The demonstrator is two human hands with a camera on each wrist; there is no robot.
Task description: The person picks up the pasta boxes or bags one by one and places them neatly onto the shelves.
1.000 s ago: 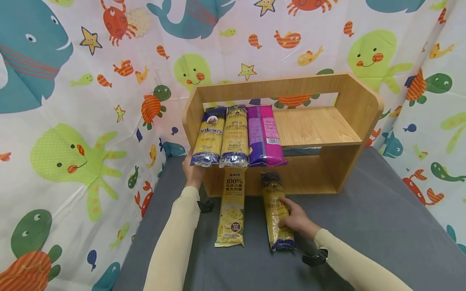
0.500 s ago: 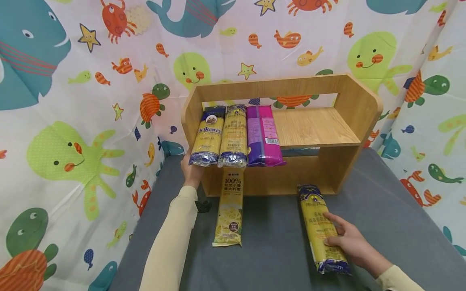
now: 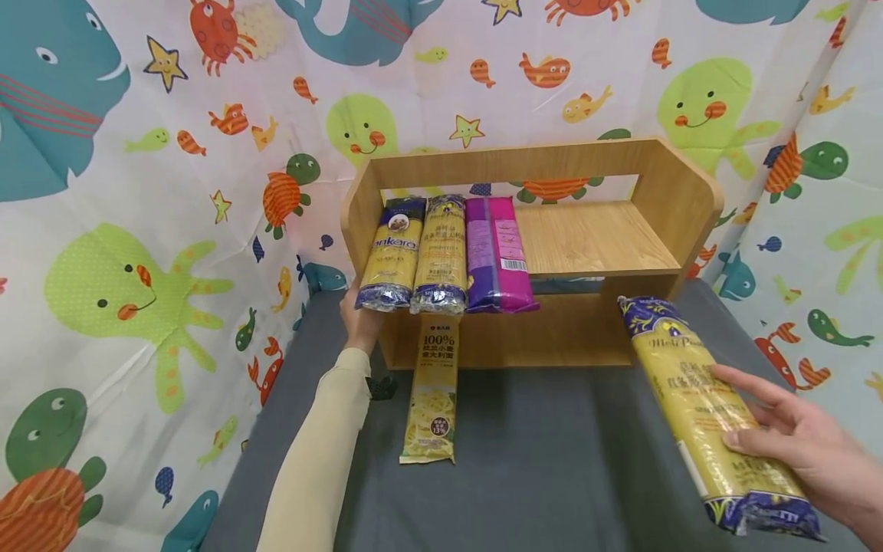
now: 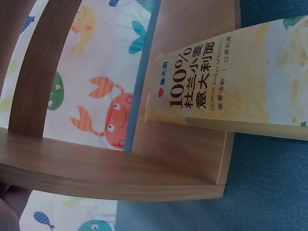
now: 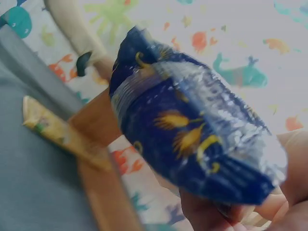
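Note:
My right hand [image 3: 793, 445] grips a yellow-and-blue spaghetti packet [image 3: 704, 406], thumb and fingers across its side, in front of the wooden shelf's right end. In the right wrist view the packet's crinkled blue end [image 5: 173, 130] fills the middle. My left hand [image 3: 362, 318] is at the left side panel of the wooden shelf [image 3: 586, 333]; its fingers are mostly hidden, and I cannot tell how they lie. In the left wrist view, part of that hand [image 4: 13, 207] shows beside the panel. A yellow spaghetti packet [image 3: 434, 399] sticks out from the lower level.
On the upper level, left to right, lie a yellow-and-blue pasta packet [image 3: 392, 257], a gold spaghetti packet [image 3: 441, 253] and a pink-and-purple packet [image 3: 498, 257]. Bare upper board [image 3: 593, 238] shows to their right. A grey tabletop [image 3: 524, 460] spreads before the shelf; a sea-animal curtain [image 3: 414, 92] hangs behind.
My right hand has carried its spaghetti packet from before the shelf's middle to the right and nearer the camera. The left hand and the shelved packets stay in place.

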